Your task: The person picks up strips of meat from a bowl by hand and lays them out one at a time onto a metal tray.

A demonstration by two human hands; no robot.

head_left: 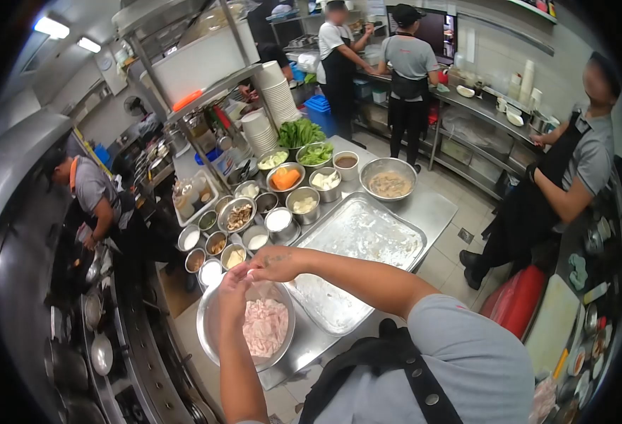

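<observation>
A large steel mixing bowl (203, 325) of pale pink raw meat strips (265, 326) stands at the near left corner of the steel table. Over its far rim my two hands meet. My left hand (234, 284) comes up from below with its fingers drawn together. From the right reaches my right hand (277, 264), its fingers bent in against the left ones. A small pale bit shows between the fingertips, too small and covered to name. Just beyond my hands are small tubs, one with a white powdery content (210, 271), another with a yellowish content (234, 256).
A large flour-dusted tray (367, 244) lies right of the bowl. Several steel containers of vegetables and a bowl of brownish food (389, 178) stand farther back. A stove (131, 346) runs along the left. Several co-workers stand around, one (558, 169) close by at right.
</observation>
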